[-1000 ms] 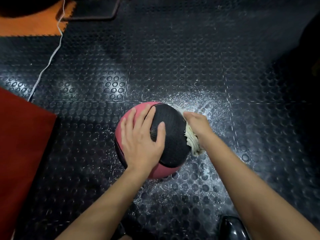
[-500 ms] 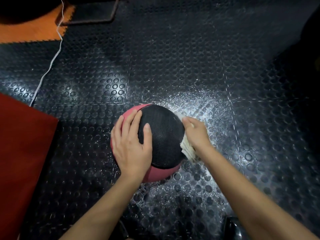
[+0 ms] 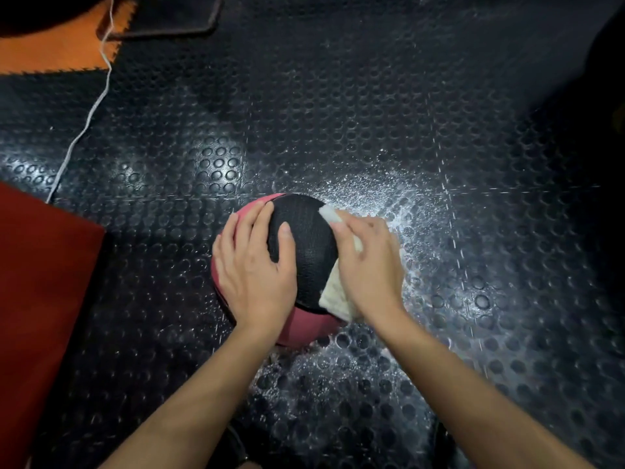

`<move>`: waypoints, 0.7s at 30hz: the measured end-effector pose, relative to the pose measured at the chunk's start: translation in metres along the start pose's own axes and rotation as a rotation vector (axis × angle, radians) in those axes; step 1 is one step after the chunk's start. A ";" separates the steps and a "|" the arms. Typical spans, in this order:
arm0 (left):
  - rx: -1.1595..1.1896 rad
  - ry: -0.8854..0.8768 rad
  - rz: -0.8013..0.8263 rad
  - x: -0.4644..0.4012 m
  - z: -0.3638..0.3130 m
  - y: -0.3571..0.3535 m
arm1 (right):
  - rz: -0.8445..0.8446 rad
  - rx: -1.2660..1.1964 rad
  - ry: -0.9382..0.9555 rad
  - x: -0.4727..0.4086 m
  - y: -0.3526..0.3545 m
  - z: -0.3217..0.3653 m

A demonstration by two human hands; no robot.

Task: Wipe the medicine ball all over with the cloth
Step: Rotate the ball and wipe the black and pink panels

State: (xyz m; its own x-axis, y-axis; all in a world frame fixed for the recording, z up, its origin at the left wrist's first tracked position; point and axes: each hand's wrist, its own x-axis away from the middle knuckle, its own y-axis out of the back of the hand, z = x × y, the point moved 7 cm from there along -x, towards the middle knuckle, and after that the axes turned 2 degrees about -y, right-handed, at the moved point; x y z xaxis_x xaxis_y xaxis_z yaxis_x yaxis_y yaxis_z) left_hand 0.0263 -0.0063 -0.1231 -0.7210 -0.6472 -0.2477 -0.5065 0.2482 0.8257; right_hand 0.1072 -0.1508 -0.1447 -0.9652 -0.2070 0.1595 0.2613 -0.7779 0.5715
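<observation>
i see the black studded rubber floor mat (image 3: 338, 113), wet w/ spray droplets just right of the ball. the round pink-and-black textured medicine ball (image 3: 306, 255) sits on it, center frame. left of the ball lies a dark red mat (image 3: 40, 282); well beyond the ball to the upper left, an orange foam tile (image 3: 50, 52) and a thin white cord (image 3: 86, 120). my left hand (image 3: 253, 272) lies spread over the ball's left side, fingers splayed, bracing not clenching. my right hand (image 3: 367, 265) presses the cream terry cloth (image 3: 334, 296) flat on the ball's right side. i'd keep firm pressure, sweep over the top, then roll the ball w/ the left hand for the underside, prob. unwiped.
</observation>
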 end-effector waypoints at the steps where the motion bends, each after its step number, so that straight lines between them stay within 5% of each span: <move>1: 0.007 0.009 -0.003 -0.002 0.003 0.001 | -0.019 0.011 0.066 0.010 0.000 0.005; 6: -0.041 -0.116 0.030 0.005 -0.003 0.003 | 0.056 -0.235 -0.245 -0.025 -0.010 -0.038; 10: -0.170 -0.391 0.132 0.003 -0.022 -0.008 | 0.136 -0.228 -0.258 -0.049 -0.015 -0.049; 13: -0.181 -0.330 0.115 -0.007 -0.024 -0.009 | 0.150 -0.233 -0.275 -0.050 -0.011 -0.033; 18: -0.093 -0.246 0.092 -0.015 -0.008 -0.003 | 0.039 0.062 0.049 -0.009 -0.007 -0.003; 21: -0.091 -0.268 0.076 -0.007 -0.006 0.000 | 0.167 -0.155 -0.185 -0.041 -0.018 -0.034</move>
State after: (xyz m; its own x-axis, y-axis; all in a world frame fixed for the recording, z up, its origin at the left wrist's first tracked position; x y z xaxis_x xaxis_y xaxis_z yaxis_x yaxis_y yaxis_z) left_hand 0.0337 -0.0061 -0.1187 -0.8604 -0.4128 -0.2988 -0.4109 0.2151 0.8860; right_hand 0.1422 -0.1479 -0.1887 -0.8879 -0.2391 0.3930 0.3985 -0.8266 0.3974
